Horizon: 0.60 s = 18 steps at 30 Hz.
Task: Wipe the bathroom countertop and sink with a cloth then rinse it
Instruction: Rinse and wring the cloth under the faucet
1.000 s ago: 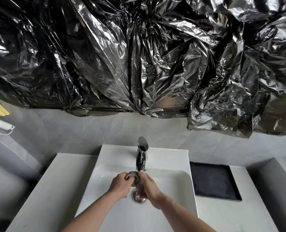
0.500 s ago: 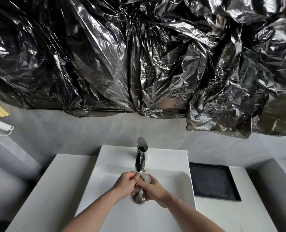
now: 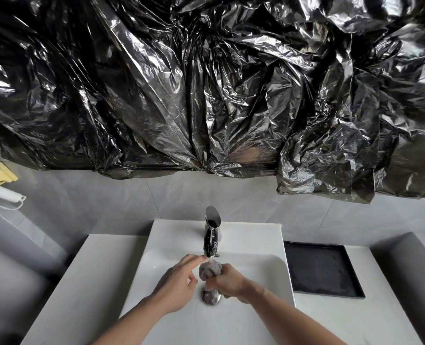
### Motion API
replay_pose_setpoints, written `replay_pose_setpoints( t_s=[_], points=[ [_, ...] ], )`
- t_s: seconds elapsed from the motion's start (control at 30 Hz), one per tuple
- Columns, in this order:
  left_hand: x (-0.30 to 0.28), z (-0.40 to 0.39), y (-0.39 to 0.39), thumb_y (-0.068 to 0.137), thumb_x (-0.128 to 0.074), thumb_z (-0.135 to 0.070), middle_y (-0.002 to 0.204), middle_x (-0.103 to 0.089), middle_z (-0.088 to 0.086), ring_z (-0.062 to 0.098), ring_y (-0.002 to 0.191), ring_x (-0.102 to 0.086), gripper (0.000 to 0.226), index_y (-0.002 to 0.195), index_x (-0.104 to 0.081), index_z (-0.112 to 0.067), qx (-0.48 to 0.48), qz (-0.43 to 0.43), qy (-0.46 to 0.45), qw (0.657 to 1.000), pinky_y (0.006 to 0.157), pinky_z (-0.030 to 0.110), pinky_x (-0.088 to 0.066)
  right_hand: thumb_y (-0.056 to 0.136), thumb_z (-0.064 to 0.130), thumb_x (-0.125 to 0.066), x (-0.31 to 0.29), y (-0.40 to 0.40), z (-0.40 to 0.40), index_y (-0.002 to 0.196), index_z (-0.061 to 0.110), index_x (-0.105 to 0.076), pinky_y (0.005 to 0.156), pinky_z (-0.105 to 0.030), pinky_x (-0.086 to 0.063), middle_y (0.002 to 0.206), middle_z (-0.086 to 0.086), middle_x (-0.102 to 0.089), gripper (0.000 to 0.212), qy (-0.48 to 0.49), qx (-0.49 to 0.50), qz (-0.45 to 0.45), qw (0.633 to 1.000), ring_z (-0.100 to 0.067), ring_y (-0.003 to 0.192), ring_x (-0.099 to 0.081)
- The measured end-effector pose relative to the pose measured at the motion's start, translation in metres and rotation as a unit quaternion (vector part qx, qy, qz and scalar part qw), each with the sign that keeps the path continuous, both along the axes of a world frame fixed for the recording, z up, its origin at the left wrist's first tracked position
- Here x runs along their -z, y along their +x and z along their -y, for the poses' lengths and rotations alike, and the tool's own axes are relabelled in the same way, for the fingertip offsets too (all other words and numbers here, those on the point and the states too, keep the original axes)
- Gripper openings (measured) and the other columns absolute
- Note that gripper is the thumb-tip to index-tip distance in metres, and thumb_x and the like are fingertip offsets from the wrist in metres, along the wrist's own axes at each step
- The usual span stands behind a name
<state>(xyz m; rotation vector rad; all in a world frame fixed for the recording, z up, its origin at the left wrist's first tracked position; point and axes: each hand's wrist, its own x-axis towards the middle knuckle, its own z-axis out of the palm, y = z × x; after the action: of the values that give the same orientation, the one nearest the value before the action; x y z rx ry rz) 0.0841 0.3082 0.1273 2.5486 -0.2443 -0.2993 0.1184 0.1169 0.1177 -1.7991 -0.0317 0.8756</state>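
Half a second earlier both hands were wrapped together around the cloth under the tap. Now the left hand [image 3: 179, 282] has let go and moved aside, its fingers loosely extended, with the forefinger reaching toward the spout of the chrome tap [image 3: 211, 235]; whether it touches the spout cannot be told. The right hand [image 3: 227, 282] alone grips the grey cloth [image 3: 210, 268], bunched into a wet ball that pokes out above the curled fingers. The cloth sits just below the spout, over the middle of the white sink [image 3: 261, 270]. Directly beneath it, on the basin floor, lies the round metal drain [image 3: 211, 298]. Both forearms reach in from the bottom edge. A black tray [image 3: 321, 268] rests on the countertop [image 3: 77, 282] to the right of the sink.
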Motion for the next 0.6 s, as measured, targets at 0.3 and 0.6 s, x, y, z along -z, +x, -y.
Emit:
replay_pose_setpoints(
  t_s=[0.3, 0.6],
  points=[
    [-0.02, 0.023, 0.024, 0.089, -0.045, -0.036, 0.102, -0.068, -0.013, 0.017, 0.095, -0.061, 0.034, 0.115, -0.066, -0.043, -0.019, -0.001, 0.111, 0.994, 0.078, 0.031, -0.049, 0.074, 0.007, -0.053, 0.0, 0.009, -0.005, 0.06, 0.019, -0.047, 0.054, -0.022, -0.037, 0.052, 0.012, -0.045, 0.02, -0.135, -0.085, 0.13, 0.979, -0.009, 0.055, -0.041],
    [-0.008, 0.003, 0.035, 0.085, -0.055, -0.026, 0.117, -0.066, -0.018, 0.009, 0.095, -0.066, 0.03, 0.107, -0.057, -0.046, -0.158, -0.097, -0.025, 0.982, 0.092, 0.03, -0.053, 0.089, 0.025, -0.061, 0.008, 0.009, 0.0, 0.089, 0.009, -0.065, 0.063, -0.006, -0.039, 0.081, 0.0, -0.062, 0.017, -0.116, 0.017, 0.215, 0.969, -0.008, 0.066, -0.05]
  ],
)
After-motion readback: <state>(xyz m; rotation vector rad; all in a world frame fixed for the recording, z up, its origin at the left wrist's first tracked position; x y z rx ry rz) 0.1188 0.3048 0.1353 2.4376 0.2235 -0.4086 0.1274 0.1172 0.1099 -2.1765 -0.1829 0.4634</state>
